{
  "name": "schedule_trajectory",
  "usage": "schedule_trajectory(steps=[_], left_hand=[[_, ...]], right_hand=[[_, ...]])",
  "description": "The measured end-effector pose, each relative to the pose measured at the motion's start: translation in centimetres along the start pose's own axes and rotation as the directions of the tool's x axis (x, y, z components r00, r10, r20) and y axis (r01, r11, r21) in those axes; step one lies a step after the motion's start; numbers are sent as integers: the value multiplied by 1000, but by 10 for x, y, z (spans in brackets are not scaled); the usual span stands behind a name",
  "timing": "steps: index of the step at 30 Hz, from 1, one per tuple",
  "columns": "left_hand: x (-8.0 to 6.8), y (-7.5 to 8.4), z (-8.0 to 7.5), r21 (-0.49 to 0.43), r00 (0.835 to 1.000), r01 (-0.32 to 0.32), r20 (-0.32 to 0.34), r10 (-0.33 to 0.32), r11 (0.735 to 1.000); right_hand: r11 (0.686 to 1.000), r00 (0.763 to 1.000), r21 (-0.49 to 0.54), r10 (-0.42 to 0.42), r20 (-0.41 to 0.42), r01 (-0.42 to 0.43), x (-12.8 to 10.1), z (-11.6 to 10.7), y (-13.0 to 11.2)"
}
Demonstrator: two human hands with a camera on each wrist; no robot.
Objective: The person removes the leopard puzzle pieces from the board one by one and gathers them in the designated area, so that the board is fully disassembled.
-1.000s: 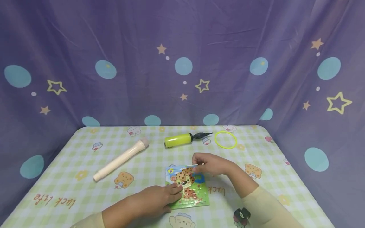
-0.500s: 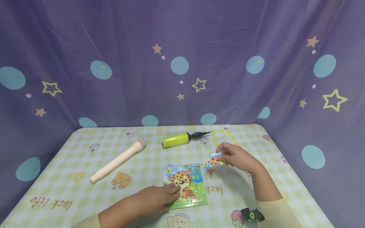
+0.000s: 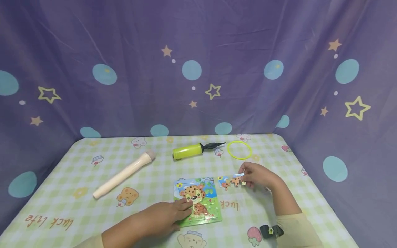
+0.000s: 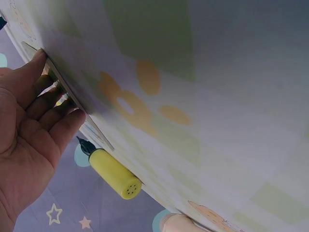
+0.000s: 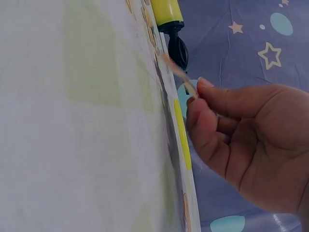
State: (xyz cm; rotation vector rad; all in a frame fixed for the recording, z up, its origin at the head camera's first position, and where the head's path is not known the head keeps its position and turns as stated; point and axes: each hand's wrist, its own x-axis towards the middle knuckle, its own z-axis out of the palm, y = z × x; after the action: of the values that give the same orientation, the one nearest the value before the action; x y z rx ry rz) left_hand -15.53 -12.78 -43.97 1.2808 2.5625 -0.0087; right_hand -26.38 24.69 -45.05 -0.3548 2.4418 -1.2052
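Observation:
A leopard jigsaw puzzle board (image 3: 198, 201) lies on the checked tablecloth (image 3: 77, 179) near the front middle. My left hand (image 3: 173, 215) rests flat on its left edge with straight fingers (image 4: 53, 104). My right hand (image 3: 257, 175) is to the right of the board and pinches a strip of joined puzzle pieces (image 3: 231, 181) low over the cloth; in the right wrist view the pieces (image 5: 178, 73) show edge-on between thumb and fingers (image 5: 212, 104).
A yellow hand pump with black nozzle (image 3: 192, 150) lies behind the board, a yellow-green ring (image 3: 239, 150) to its right, a cream tube (image 3: 124, 174) at the left. Purple starred curtains close in the table's back and sides. A black watch (image 3: 271, 230) is on the right wrist.
My right hand lifted puzzle pieces off the board's upper right and carried them right, then lowered them to the cloth. The left hand stayed on the board.

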Motion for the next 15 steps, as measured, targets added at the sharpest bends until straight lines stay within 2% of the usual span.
schedule_trajectory(steps=[6,15], left_hand=[[-1,2,0,-2,1000,-4,-4,4,1000],[-1,2,-1,12,1000,-12,-20,12,1000]], right_hand=[[995,995,-11,97,-13,-97,1,4,1],[981,996,-175,82,-28,-86,-2,0,-3]])
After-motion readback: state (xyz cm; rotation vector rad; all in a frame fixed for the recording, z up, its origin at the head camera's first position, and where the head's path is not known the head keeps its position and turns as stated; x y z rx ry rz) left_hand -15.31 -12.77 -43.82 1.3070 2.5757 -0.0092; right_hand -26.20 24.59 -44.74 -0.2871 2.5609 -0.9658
